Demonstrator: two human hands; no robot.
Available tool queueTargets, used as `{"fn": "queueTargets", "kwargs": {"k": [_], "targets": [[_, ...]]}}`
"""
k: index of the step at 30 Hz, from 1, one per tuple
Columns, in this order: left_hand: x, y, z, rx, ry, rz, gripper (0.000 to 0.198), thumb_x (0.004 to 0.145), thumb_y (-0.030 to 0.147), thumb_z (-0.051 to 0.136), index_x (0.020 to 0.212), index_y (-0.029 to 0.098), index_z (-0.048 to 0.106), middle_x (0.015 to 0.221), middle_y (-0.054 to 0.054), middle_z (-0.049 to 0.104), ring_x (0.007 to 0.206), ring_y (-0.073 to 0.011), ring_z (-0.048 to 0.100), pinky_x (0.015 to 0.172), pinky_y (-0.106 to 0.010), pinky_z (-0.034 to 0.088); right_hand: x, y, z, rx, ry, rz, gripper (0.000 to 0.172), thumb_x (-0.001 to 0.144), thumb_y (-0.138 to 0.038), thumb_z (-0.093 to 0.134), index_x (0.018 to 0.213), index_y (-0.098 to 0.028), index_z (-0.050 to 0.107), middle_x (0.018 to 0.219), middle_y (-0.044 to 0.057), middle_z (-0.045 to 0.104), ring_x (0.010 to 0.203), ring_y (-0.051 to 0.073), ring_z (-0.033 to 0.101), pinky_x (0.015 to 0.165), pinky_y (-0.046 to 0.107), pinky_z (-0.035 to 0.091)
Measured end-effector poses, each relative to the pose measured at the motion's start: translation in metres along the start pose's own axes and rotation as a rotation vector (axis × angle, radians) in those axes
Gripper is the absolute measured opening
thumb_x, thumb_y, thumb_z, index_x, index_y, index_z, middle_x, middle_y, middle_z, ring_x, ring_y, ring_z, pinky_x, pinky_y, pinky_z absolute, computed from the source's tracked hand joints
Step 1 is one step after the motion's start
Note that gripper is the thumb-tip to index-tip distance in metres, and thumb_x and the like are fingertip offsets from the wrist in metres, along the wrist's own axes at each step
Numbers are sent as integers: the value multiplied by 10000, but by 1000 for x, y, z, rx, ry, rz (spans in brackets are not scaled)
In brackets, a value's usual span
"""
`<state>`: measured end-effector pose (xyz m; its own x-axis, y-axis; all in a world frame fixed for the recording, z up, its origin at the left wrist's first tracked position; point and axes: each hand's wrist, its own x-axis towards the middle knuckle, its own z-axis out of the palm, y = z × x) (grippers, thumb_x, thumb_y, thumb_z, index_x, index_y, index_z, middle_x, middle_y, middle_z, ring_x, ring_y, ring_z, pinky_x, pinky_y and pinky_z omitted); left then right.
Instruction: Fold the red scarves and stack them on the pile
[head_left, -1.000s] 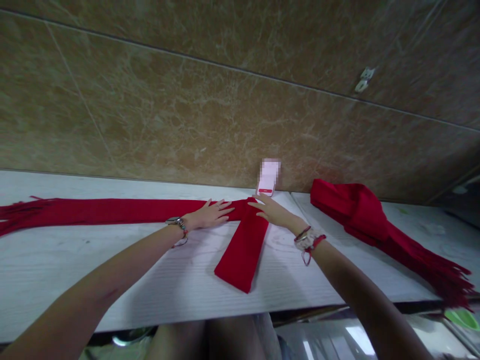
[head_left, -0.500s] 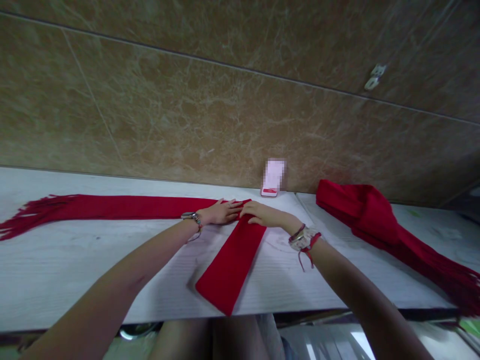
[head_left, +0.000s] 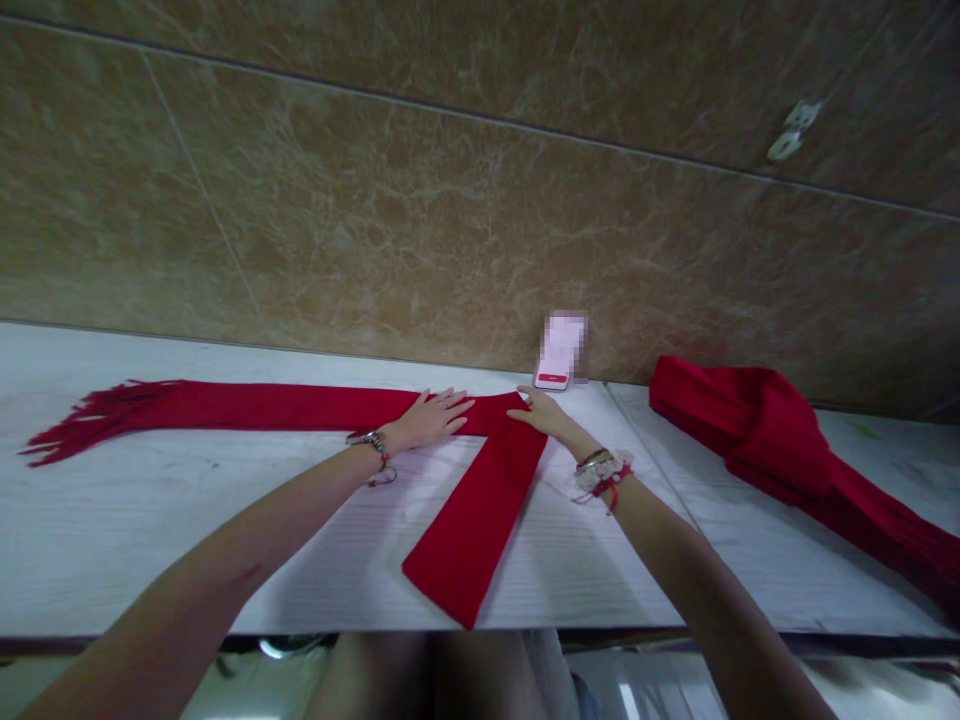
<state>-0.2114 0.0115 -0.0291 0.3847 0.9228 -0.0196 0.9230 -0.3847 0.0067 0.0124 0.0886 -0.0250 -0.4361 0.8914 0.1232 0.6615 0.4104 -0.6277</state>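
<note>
A long red scarf [head_left: 262,407] lies along the table with its fringed end at the far left. Towards the middle it bends at a corner, and a wide section slants to the table's front edge. My left hand [head_left: 427,418] rests flat on the scarf left of that bend, fingers spread. At the bend's right side is my right hand [head_left: 546,412], thumb on the fabric and a finger stretched past the back corner. Its other fingers are partly hidden. Both wrists carry bracelets.
A second red scarf [head_left: 772,430], bunched and looped, lies at the right. A phone [head_left: 555,378] with a blurred screen leans on the brown marbled wall [head_left: 390,200] behind the white table [head_left: 187,530]. A small pale fitting [head_left: 793,130] is on the wall.
My left hand has slid left along the scarf, away from the bend. My right hand has shifted to the bend's right corner, its fingers more spread. The view has moved slightly.
</note>
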Motion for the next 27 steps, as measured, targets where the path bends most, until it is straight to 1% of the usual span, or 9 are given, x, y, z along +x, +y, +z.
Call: {"fn": "queueTargets", "kwargs": {"k": [3,8,11,14,17,20,22,24,27], "targets": [[14,7,6,31,33,57,457,927,284,290,1376,198,301,1449,-101,252,1319,-278,217,1000,-558,196,9,4,-6,24,54,-38,440,710,-255,636,1134,-173,549,1087,96,627,990,214,587,875,385,451],[32,23,5,-47,82,52,419,922,276,303,1328,210,381,1434,-90,296,1306,-259,254,1007,-543,206,0,24,-11,-7,109,-111,507,622,-247,695,1102,-147,566,1098,132,611,1056,265,534,928,445,401],[26,27,-1,-134,187,32,368,918,256,312,1222,181,504,1358,-99,417,1241,-220,367,1013,-438,268,-11,35,-14,104,137,-61,419,759,-302,560,1151,-159,537,1141,117,594,1071,229,528,932,413,408],[8,38,-6,-205,269,-9,335,908,298,358,1088,136,588,1125,-119,591,1056,-211,524,914,-341,388,-13,40,-18,235,98,42,378,827,-261,463,1196,-193,504,1092,75,623,967,174,590,858,355,467],[-10,57,-10,-313,180,-117,338,839,371,497,1055,126,584,972,-105,647,897,-222,593,763,-305,454,-5,39,-18,219,17,96,387,765,-155,532,1150,-188,535,904,48,678,768,153,639,718,312,522],[-15,68,-17,-500,8,-170,317,748,296,604,1034,160,590,858,-31,676,756,-178,627,634,-229,452,4,36,-14,166,-16,99,298,722,-101,555,1009,-166,603,784,34,686,661,152,639,647,301,531],[-14,66,-24,-549,-65,-194,220,742,243,585,945,168,627,804,-7,681,724,-164,634,601,-208,440,7,35,-13,108,7,96,292,723,-89,540,996,-171,602,801,36,685,683,159,640,668,316,528],[-12,58,-30,-525,-80,-238,157,772,218,522,854,153,639,810,-31,682,751,-179,636,616,-221,442,7,34,-12,44,51,86,363,734,-87,518,1084,-174,559,860,55,681,753,179,639,722,350,517],[-14,51,-31,-474,-60,-293,173,756,197,531,896,130,607,920,-96,670,847,-226,625,689,-270,454,4,33,-8,-36,94,48,484,739,-72,495,1216,-151,466,986,121,656,894,222,619,815,389,475]]}}
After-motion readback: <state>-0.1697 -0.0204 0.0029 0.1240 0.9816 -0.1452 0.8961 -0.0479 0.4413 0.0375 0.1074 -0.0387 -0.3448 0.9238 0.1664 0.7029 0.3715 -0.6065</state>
